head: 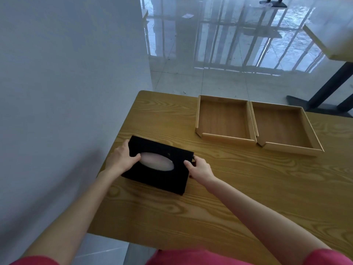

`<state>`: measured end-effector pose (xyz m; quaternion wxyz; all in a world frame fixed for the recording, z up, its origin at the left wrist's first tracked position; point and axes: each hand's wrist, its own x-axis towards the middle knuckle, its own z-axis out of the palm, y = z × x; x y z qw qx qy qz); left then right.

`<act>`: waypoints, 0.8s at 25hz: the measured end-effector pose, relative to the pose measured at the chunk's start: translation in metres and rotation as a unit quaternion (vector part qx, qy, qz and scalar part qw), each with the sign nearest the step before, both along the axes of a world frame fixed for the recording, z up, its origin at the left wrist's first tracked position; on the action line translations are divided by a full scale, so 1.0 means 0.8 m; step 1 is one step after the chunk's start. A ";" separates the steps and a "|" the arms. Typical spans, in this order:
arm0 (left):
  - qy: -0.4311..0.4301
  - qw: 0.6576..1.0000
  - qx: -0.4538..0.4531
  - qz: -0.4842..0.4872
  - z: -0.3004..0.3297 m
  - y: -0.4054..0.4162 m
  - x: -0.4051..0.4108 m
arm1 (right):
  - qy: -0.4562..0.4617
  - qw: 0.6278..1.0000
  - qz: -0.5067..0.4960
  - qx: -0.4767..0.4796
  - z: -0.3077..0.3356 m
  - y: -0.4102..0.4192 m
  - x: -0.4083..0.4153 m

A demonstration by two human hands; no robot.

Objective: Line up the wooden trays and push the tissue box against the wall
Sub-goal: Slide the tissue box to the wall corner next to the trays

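Observation:
A black tissue box point(162, 176) with an oval opening lies on the wooden table point(248, 188), near its left edge by the wall point(66, 92). My left hand point(122, 157) grips the box's left end, thumb on top beside the opening. My right hand point(199, 167) holds its right end. Two empty wooden trays stand side by side at the far edge, their sides touching: the left tray point(225, 139) and the right tray point(290, 148).
A glossy tiled floor lies beyond the table. Another table point(332, 43) with a black leg and base stands at the right rear. A narrow gap separates the table's left edge from the wall.

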<state>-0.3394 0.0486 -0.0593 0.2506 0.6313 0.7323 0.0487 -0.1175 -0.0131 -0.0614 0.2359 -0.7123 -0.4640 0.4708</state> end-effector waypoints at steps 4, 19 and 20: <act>-0.005 1.000 0.022 0.018 0.015 0.037 0.004 | 0.020 0.999 -0.014 0.032 0.016 0.046 0.005; -0.083 0.996 0.022 0.038 -0.012 0.202 0.028 | -0.008 1.000 -0.002 0.029 0.007 0.207 0.026; -0.080 0.996 0.018 0.037 -0.015 0.207 0.030 | -0.006 1.000 -0.006 0.026 0.005 0.213 0.026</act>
